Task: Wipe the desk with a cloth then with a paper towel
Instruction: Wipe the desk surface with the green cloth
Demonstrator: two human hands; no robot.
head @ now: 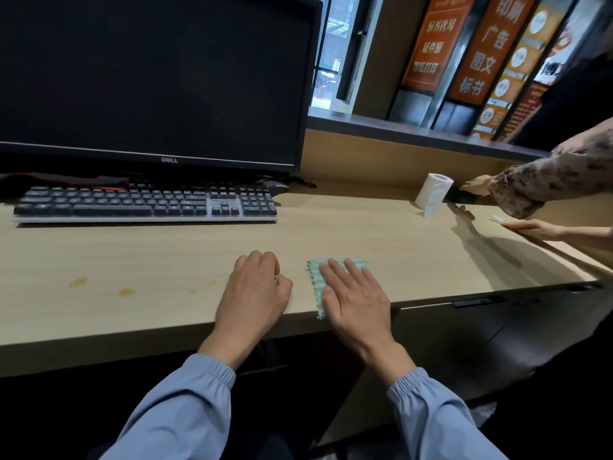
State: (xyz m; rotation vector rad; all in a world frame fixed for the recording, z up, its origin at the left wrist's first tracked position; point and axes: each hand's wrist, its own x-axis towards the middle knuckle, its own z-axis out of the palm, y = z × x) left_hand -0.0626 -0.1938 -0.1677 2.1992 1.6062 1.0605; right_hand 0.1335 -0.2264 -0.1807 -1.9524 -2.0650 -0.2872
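Pale wood-grain tabletop (166, 254) runs across the frame below a counter ledge and orange shop signs at the upper right. A dark Dell monitor (149, 78) fills the upper left, with a black keyboard (142, 202) in front of it.

Near the front edge at centre lies the green striped cloth (314, 277), one corner hanging just over the edge. The right hand (356, 300) lies flat on it, fingers (338, 272) straight and slightly spread, pressing rather than gripping. Just beside it, the left hand (255, 293) rests on the bare wood with its fingers (265, 260) curled under into a fist; nothing shows inside it.

The paper roll (433, 192) stands upright towards the right rear, well apart from the cloth. Another person's hand (530, 229) lies on the tabletop at the far right near a small white scrap (496, 219), and a patterned sleeve (547, 180) reaches in behind the roll.

This looks like the cloth stage, and an early part of it: yellowish stains (78, 282) show at the lower left of the wood, well away from the cloth. The next move likely calls for sliding the flat palm and cloth leftwards across the open strip in front of the keyboard, keeping downward pressure so the cloth does not bunch or slip off the edge. The paper comes only after that.
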